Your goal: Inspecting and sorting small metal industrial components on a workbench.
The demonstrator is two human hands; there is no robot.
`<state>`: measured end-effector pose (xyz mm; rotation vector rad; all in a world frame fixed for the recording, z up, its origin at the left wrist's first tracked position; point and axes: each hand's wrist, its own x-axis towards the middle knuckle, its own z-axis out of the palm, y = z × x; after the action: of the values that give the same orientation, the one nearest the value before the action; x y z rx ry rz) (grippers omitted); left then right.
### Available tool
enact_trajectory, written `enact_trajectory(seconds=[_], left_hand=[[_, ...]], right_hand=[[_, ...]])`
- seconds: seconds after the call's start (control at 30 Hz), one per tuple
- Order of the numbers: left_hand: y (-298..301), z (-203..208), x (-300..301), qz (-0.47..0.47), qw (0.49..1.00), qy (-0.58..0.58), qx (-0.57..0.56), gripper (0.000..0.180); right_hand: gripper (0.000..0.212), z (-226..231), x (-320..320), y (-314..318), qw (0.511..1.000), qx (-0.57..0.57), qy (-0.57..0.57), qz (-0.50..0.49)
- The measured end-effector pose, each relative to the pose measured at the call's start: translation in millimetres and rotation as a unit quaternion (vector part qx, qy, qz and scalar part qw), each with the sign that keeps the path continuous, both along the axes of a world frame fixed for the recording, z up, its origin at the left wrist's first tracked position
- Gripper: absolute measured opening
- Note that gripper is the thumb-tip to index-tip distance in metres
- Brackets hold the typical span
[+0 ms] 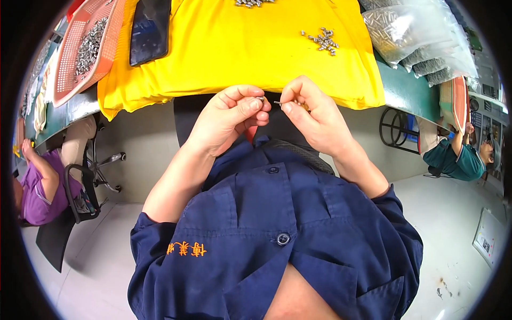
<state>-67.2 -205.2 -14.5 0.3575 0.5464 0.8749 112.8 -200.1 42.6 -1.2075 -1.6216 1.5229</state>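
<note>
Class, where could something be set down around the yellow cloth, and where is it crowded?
Widest bare patch: yellow cloth between the phone and the right-hand pile of metal pieces. Smaller: right of that pile. Crowded: the pink basket and clear bags at the sides, and the gap between left hand and right hand.

Metal piece (261, 98) mostly behind left fingers (246, 91)

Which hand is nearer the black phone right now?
Left. The left hand is to the right of the phone and closer to the body; the right hand is farther right, beyond the left hand. Neither touches it.
</note>
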Motion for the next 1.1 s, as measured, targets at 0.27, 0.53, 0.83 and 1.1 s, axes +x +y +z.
enact_trajectory(seconds=[0.27, 0.53, 0.83, 1.1], left_hand=[[4, -2, 6, -0.001, 1.000, 0.012, 0.026, 0.011], [4, 2, 11, -0.008, 1.000, -0.011, 0.022, 0.012], [6, 9, 10, 0.012, 0.965, 0.195, 0.173, 0.010], [5, 12, 11, 0.017, 0.950, 0.232, 0.209, 0.009]], right_hand=[[0.004, -2, 3, 5, 1.000, 0.025, -0.012, 0.002], [0.005, 1, 6, 8, 0.999, 0.022, -0.018, 0.019], [0.005, 7, 3, 6, 0.973, 0.156, -0.155, 0.067], [0.012, -1, -1, 1, 0.974, 0.183, -0.131, 0.036]])
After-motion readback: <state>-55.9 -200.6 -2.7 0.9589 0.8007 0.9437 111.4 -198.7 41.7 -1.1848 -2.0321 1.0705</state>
